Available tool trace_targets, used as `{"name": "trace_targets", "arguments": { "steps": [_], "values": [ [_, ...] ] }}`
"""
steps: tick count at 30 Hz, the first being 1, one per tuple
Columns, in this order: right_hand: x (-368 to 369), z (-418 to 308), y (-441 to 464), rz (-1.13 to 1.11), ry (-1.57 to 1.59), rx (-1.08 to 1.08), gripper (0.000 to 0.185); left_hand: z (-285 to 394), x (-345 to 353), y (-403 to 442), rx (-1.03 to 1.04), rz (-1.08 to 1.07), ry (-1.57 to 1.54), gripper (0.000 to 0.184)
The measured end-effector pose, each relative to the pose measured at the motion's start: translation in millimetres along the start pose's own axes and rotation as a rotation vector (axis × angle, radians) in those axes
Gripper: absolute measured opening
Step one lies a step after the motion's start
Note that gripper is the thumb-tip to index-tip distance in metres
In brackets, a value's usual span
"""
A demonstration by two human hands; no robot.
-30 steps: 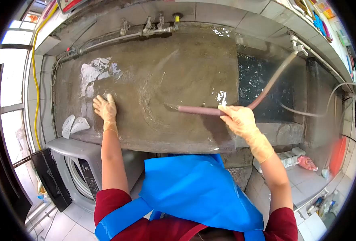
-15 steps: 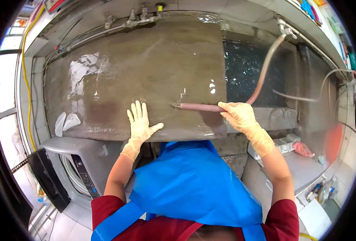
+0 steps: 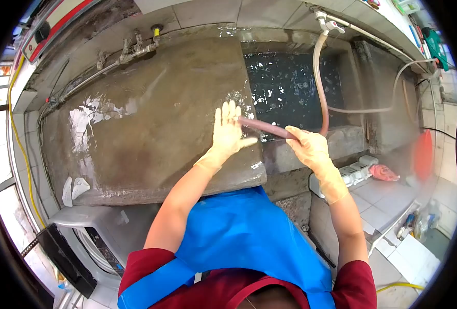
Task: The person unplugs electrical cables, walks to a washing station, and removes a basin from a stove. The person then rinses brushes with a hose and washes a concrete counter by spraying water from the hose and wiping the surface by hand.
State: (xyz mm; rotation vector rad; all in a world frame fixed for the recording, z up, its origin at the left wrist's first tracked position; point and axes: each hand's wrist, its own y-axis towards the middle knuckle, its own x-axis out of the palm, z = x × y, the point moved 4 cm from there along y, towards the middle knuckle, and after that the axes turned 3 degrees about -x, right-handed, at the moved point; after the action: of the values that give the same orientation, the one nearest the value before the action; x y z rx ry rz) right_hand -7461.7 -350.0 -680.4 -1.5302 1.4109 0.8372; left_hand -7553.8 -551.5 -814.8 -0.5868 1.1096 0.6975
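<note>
My right hand, in a pale rubber glove, is closed around a reddish-brown hose. The hose's free end points left, and its other end runs up to a wall tap. My left hand, gloved the same way, lies flat with its fingers stretched on the wet concrete slab, right beside the hose mouth. Water glistens on the slab around the fingertips. Whether the hose touches the left hand I cannot tell.
Beyond the slab's right edge lies a basin of dark water. Two white perforated pieces rest at the slab's left front corner. Below stands a grey washing machine. Pipes with taps line the back wall. A pink bag sits at right.
My left hand has moved right across the slab to the hose mouth. The hose now tilts, its free end higher. The whole view has shifted and turned.
</note>
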Motion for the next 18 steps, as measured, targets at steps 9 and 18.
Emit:
{"name": "trace_targets", "arguments": {
  "steps": [9, 18],
  "values": [
    [-6, -13, 12, -0.013, 0.074, 0.227, 0.035, -50, -33, -13, 0.234, 0.091, -0.24, 0.044],
    [42, -127, 73, -0.131, -0.01, -0.119, 0.032, -221, -55, -244, -1.034, 0.246, 0.09, 0.083]
  ]
}}
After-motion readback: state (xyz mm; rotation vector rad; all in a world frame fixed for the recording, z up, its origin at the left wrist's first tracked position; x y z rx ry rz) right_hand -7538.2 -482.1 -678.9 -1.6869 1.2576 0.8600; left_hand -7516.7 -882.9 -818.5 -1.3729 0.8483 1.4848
